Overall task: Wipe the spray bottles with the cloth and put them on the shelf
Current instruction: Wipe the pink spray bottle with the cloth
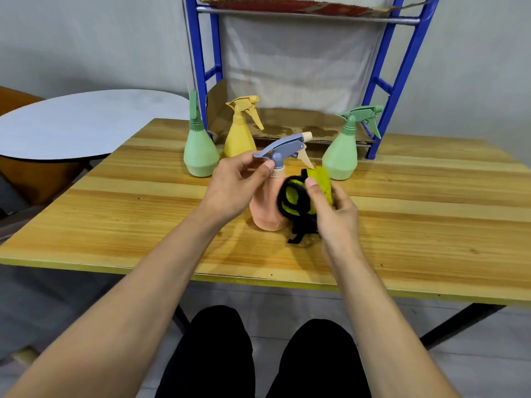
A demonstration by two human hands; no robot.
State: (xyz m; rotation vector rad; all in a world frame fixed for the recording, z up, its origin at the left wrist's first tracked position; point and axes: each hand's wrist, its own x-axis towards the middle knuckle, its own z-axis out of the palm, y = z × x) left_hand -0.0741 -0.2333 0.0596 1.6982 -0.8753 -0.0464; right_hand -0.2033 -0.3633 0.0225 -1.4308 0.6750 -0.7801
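Black-trousered knees (pixel 218 354) lowest in frame; left hand (pixel 232 188) pinches grey trigger head (pixel 283 150) of peach plastic spray bottle (pixel 265 209), upright on wooden table (pixel 143 214); right hand (pixel 334 209) grips fuzzy yellow-black cloth (pixel 298 196) against its side; contents not visible; green bottles (pixel 199 152) (pixel 342 156) and yellow bottle (pixel 240 136) stand behind, by blue shelf (pixel 402 67)

Matt plastic bottles (pixel 267 208), fuzzy cloth (pixel 320 183), smooth wood-grain table (pixel 416 214)

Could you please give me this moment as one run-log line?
left hand: holds pink spray bottle by trigger head | right hand: presses cloth against it | shelf: no bottles
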